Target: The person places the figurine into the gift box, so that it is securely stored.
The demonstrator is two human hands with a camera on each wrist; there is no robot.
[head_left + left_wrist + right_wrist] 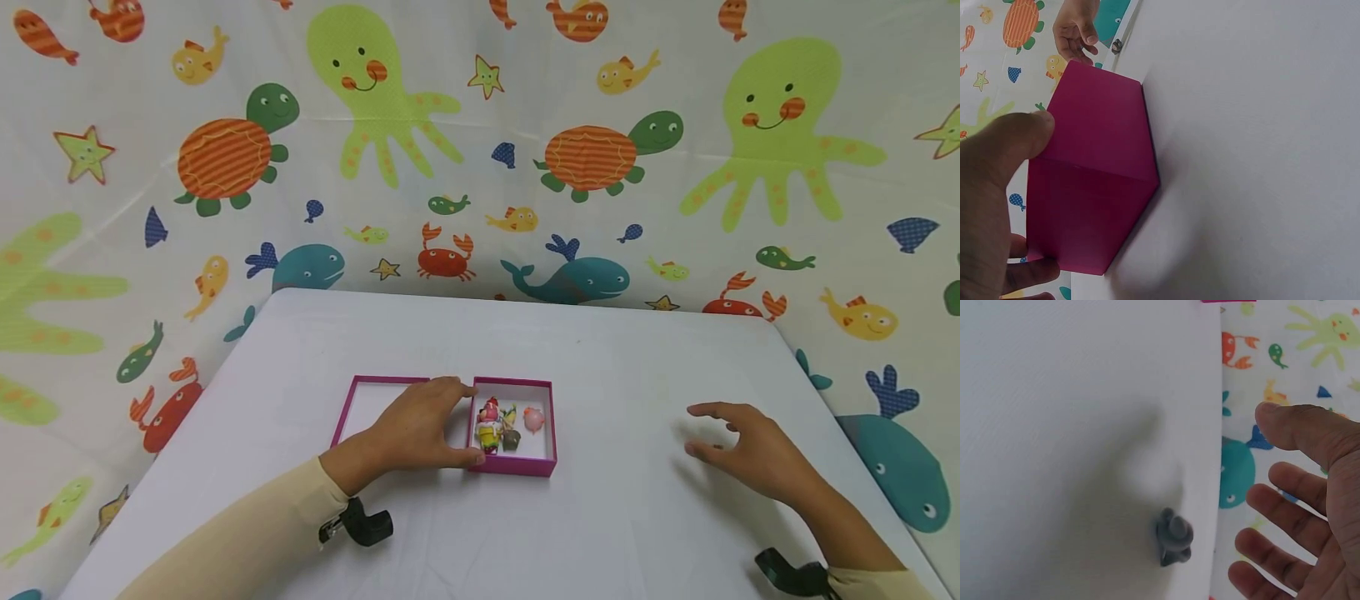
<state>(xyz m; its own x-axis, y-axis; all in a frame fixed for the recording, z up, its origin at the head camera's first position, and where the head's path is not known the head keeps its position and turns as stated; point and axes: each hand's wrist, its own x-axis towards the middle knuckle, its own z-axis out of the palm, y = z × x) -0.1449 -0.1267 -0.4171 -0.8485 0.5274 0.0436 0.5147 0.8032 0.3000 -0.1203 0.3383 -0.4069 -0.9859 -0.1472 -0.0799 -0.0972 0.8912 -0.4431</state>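
Observation:
A small magenta-rimmed box [517,468] sits near the middle of the white table, with several tiny figurines inside. Among them are a red-and-yellow one [490,427] and a pink round one [534,419]. My left hand [416,425] grips the box's left side, thumb at the near edge and fingers at the far one. The left wrist view shows the thumb pressed against the box's magenta outer wall [1097,125]. My right hand [765,454] hovers over the table's right side, fingers spread and holding nothing. Below it stands a small grey figurine [1174,536].
A second magenta-rimmed tray [386,380], white inside, lies just left of the box, partly covered by my left hand. Behind the white table [615,517] hangs a cloth [480,108] printed with sea animals. Each wrist wears a black camera mount [367,525].

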